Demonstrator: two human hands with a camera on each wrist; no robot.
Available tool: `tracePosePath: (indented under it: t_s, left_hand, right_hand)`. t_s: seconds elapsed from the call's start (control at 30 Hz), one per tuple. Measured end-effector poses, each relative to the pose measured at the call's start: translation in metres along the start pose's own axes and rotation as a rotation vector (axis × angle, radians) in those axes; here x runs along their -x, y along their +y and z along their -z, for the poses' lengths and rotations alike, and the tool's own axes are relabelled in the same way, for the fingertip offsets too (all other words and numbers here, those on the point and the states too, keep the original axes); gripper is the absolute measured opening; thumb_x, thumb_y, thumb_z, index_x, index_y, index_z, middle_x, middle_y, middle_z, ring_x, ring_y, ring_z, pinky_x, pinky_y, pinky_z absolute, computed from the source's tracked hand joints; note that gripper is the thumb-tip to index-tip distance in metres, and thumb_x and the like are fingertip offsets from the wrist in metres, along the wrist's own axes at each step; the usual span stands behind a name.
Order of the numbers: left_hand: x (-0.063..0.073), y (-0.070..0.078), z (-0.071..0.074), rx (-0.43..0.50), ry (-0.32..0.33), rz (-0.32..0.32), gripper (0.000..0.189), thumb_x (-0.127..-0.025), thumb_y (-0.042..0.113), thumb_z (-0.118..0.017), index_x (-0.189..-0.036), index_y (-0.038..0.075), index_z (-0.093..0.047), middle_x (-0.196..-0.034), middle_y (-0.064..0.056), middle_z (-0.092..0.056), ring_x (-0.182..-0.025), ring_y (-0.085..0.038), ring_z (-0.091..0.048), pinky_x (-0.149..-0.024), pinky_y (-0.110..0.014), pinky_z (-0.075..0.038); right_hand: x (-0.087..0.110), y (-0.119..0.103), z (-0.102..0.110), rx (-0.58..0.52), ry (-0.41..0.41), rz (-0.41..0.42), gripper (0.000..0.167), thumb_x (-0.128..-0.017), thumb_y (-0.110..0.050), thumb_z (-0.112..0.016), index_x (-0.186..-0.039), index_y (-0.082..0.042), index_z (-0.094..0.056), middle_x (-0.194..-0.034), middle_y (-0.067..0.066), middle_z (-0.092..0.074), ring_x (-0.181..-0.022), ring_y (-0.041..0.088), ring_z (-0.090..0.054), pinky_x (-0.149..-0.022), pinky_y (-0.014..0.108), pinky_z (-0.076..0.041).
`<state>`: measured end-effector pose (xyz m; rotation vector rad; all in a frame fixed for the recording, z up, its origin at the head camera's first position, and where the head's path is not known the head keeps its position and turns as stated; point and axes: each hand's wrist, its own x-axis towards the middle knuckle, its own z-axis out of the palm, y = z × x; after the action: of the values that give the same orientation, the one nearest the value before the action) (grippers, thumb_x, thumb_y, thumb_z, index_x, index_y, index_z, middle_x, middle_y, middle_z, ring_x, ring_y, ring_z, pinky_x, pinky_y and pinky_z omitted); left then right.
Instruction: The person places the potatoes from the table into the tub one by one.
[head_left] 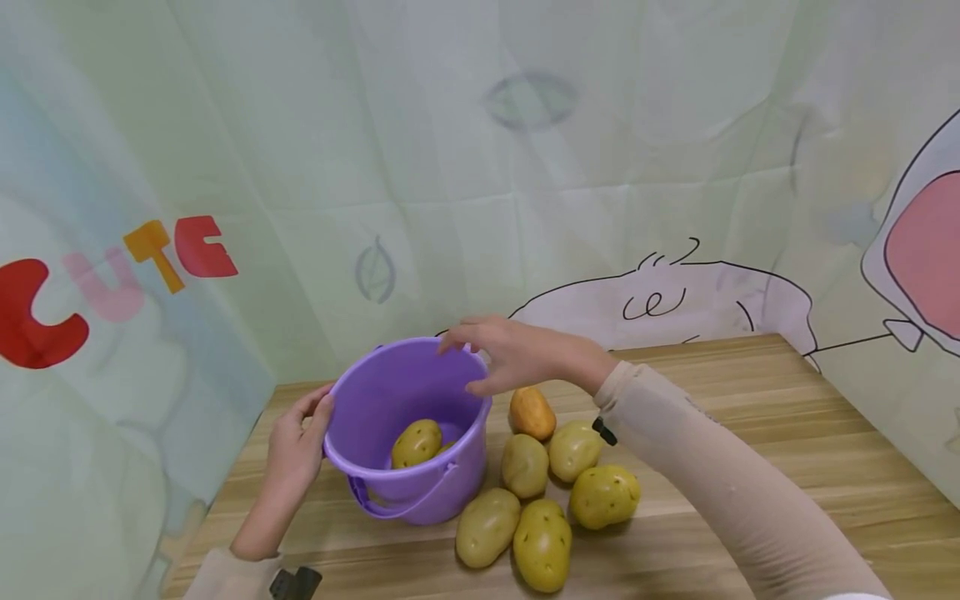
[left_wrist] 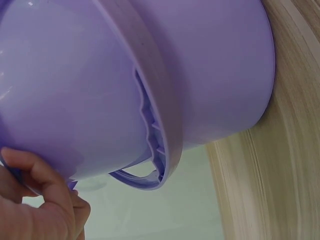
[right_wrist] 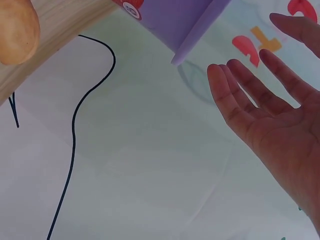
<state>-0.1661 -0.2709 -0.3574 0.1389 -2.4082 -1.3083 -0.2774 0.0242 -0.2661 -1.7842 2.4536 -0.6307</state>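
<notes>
The left hand (head_left: 296,442) is gripping the rim of a purple bucket (head_left: 408,379) resting on the wooden table (head_left: 780,400). Inside, one potato (head_left: 417,442) is showing, another mostly hiding. The right hand (head_left: 517,352) is hovering near the rim, fingers loosely spread; six potatoes (head_left: 542,546) are lying outside.

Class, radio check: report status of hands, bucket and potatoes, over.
Left hand grips bucket. Right hand open, holding nothing. Potatoes inside and beside bucket. No obstruction seen.

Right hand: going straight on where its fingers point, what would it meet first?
Likely the purple bucket, though depth is unclear and the right hand might pass over its rim.
</notes>
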Motion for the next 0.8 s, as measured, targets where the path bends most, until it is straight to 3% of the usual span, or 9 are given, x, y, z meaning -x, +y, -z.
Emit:
tracePosePath:
  t_s: [0.3, 0.8]
  left_hand:
    - [0.000, 0.000, 0.001, 0.003, -0.012, 0.003, 0.048, -0.108, 0.029, -0.045, -0.137, -0.008, -0.053, -0.110, -0.026, -0.055, -0.068, -0.013, -0.062, -0.057, -0.019, -0.056]
    - [-0.001, -0.001, 0.001, 0.010, -0.006, -0.010, 0.047, -0.107, 0.028, -0.046, -0.136, -0.008, -0.054, -0.110, -0.027, -0.056, -0.066, -0.013, -0.063, -0.056, -0.019, -0.056]
  right_hand:
    - [0.010, 0.006, 0.006, -0.032, 0.018, -0.034, 0.044, -0.089, -0.016, -0.072, -0.129, -0.007, -0.058, -0.124, 0.012, -0.059, -0.110, 0.027, -0.057, -0.079, 0.030, -0.055]
    - [0.031, 0.014, 0.011, -0.033, 0.069, -0.075, 0.043, -0.090, -0.017, -0.073, -0.128, -0.006, -0.060, -0.120, 0.010, -0.061, -0.106, 0.026, -0.058, -0.076, 0.031, -0.057]
